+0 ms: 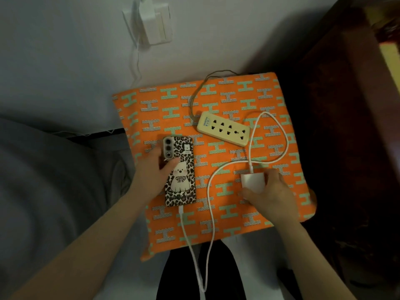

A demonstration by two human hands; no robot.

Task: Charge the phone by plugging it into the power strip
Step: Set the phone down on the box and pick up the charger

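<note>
Cushion (216,213): orange, printed all over with green and zigzag "H" letters, set against a pale wall (65,61). Its far edge meets the wall; its right edge borders dark wooden furniture (346,126); its near edge is overhung above dark-clothed legs (216,278). Grey bedding (43,180) is seen to the left.

Phone (179,171): laid face down on the left part of the cushion, in a leopard-print case bearing a cartoon dog. A small label on the case is too blurred to be read. A white cable (211,204) is plugged into its near end.

Left hand (154,169): rested flat on the phone's left edge, fingers spread loosely over the case, nothing gripped.

Cable: run off the cushion's near edge, looped back up across the middle, then curled in a wide loop near the right edge before meeting the charger.

Charger (253,180): a white block, pinched between thumb and fingers of the right hand (270,195) on the cushion's right part.

Power strip (223,131): cream-yellow, lying slanted beyond the charger, well apart from it, all sockets unoccupied. Printed writing at its left end (a brand, apparently) cannot be made out. Its grey cord (194,94) arcs over the far edge.

Bare cushion is left between phone, strip and charger.

A white wall socket (155,24) with a plug is mounted on the wall above.
</note>
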